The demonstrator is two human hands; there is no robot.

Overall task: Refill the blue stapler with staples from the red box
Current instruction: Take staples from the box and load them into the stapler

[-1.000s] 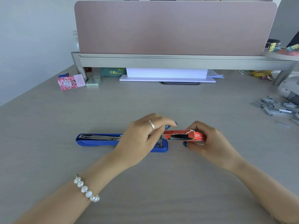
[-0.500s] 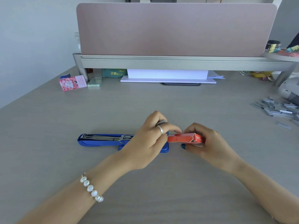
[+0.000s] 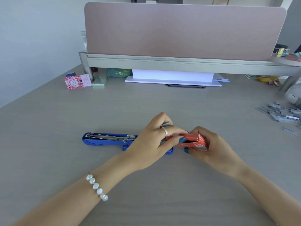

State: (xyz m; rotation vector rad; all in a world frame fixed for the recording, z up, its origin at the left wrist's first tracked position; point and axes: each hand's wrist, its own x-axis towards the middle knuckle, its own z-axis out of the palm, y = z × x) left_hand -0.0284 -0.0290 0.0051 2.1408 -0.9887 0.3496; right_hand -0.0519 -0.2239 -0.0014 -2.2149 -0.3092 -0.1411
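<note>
Right now both hands meet mid-desk, just right of the blue stapler [image 3: 104,140]. Stapler lies flat on the grey desk [image 3: 146,101], opened out lengthwise, metal staple channel exposed along the top; its right end is hidden under the left hand [image 3: 151,144].

Left hand: fingers curled, thumb and forefinger pinched at the open mouth of the red box [image 3: 194,141]. A silvery staple strip [image 3: 166,124] shows between the upper fingers, gripped there. Cannot tell if anything else is pinched at the box mouth.

Right hand [image 3: 213,146]: fingers wrapped around the red box, holding it just above the desk with the open end facing left, touching the left hand's fingertips. Box sits at the stapler's right end.

Other stuff: pile of loose staple strips [image 3: 281,113] far right on the desk, well apart. Pink card [image 3: 77,81] at the back left, near the grey shelf [image 3: 162,62] under the pink divider panel [image 3: 179,30]. Pearl bracelet [image 3: 96,186] on the left wrist.
</note>
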